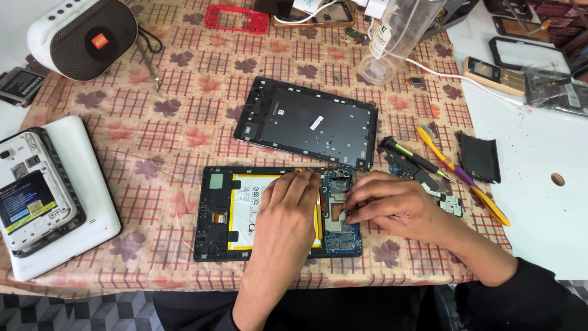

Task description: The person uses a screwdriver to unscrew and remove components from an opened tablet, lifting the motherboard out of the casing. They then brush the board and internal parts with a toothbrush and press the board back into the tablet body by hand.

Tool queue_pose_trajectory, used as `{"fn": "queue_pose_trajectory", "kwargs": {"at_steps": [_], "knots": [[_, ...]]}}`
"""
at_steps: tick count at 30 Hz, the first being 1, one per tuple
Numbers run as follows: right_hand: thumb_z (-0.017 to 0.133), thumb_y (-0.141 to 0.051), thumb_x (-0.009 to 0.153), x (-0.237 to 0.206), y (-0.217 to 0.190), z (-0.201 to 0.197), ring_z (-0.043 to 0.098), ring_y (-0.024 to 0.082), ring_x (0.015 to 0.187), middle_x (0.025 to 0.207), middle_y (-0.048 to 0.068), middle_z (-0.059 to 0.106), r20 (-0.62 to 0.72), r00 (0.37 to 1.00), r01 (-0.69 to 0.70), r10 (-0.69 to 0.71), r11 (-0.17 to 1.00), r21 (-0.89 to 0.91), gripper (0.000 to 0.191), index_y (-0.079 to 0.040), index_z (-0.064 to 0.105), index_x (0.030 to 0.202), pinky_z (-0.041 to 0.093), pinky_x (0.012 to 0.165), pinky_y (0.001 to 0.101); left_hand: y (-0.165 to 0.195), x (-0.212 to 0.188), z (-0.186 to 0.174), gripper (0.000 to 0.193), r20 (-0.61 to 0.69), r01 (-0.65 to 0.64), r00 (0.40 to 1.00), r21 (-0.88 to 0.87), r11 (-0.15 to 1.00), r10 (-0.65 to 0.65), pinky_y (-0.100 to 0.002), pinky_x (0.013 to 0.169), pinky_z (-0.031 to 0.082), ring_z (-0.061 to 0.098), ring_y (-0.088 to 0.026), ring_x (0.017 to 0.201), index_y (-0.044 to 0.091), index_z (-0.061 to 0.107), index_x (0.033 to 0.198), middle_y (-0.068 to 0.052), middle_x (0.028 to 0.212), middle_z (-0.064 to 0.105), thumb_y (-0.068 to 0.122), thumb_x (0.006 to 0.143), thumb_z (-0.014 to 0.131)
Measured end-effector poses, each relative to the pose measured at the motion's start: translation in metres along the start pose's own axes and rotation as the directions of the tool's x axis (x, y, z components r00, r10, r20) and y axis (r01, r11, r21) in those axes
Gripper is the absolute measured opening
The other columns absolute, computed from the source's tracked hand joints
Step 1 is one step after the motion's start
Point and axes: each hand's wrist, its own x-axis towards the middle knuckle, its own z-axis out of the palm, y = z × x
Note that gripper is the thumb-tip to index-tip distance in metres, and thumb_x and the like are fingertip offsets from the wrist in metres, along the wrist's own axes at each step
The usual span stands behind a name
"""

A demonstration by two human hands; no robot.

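Opened tablet (245,211) lies near-centre on worktop (177,122). Left hand (288,211) flat, fingers open, pressing its battery (245,202). Right hand (392,205) w/ fingertips curled on blue circuit board (340,236), gripping nothing visible. Removed back cover (306,122) just beyond.

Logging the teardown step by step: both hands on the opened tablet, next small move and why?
Probably ease the part under the right hand fingertips up off the blue circuit board. The left hand lies flat over the battery, bracing the opened tablet, while the right fingertips pinch at the board's middle. The back cover already lies apart. What they pinch is hidden.
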Motion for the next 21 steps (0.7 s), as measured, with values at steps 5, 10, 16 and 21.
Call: {"fn": "queue_pose_trajectory", "kwargs": {"at_steps": [5,10,16,21], "knots": [[0.077,0.007,0.072,0.0036,-0.0027,-0.0016,0.072,0.021,0.108,0.107,0.001,0.077,0.029,0.999,-0.026,0.026,1.0,-0.012,0.032,-0.013,0.082,0.097,0.06,0.096,0.0373,0.0005,-0.0002,0.0003,0.045,0.006,-0.006,1.0,0.03,1.0,0.006,-0.043,0.106,0.044,0.056,-0.03,0.126,-0.006,0.063,0.127,-0.014,0.129,0.064,0.0,0.083,0.058],[0.079,0.005,0.073,0.0072,-0.0063,-0.0016,0.072,0.021,0.107,0.106,0.002,0.076,0.043,0.999,-0.028,0.03,0.999,-0.043,0.03,-0.012,0.082,0.097,0.059,0.096,0.0383,0.0006,-0.0004,0.0002,0.043,0.01,-0.013,1.0,0.035,0.999,0.013,-0.043,0.106,0.044,0.055,-0.031,0.126,-0.006,0.063,0.125,-0.014,0.13,0.063,0.002,0.083,0.058],[0.073,0.008,0.071,0.0069,-0.0069,-0.0019,0.07,0.023,0.111,0.111,0.005,0.074,0.072,0.997,-0.011,0.013,0.999,-0.032,0.036,-0.011,0.082,0.099,0.055,0.103,0.043,0.0013,-0.0002,-0.0004,0.045,0.007,-0.026,1.0,0.044,0.999,0.026,-0.043,0.105,0.044,0.055,-0.03,0.126,-0.007,0.063,0.127,-0.015,0.13,0.063,0.002,0.084,0.058],[0.068,0.011,0.069,0.0058,-0.0058,-0.0019,0.07,0.024,0.113,0.112,0.006,0.075,0.072,0.997,-0.042,0.039,0.998,0.04,0.04,-0.01,0.081,0.101,0.055,0.102,0.0421,0.0025,0.0007,-0.0001,0.047,0.022,-0.039,0.999,0.078,0.996,0.037,-0.043,0.107,0.044,0.056,-0.031,0.127,-0.007,0.062,0.128,-0.017,0.132,0.064,0.001,0.082,0.059]]}}
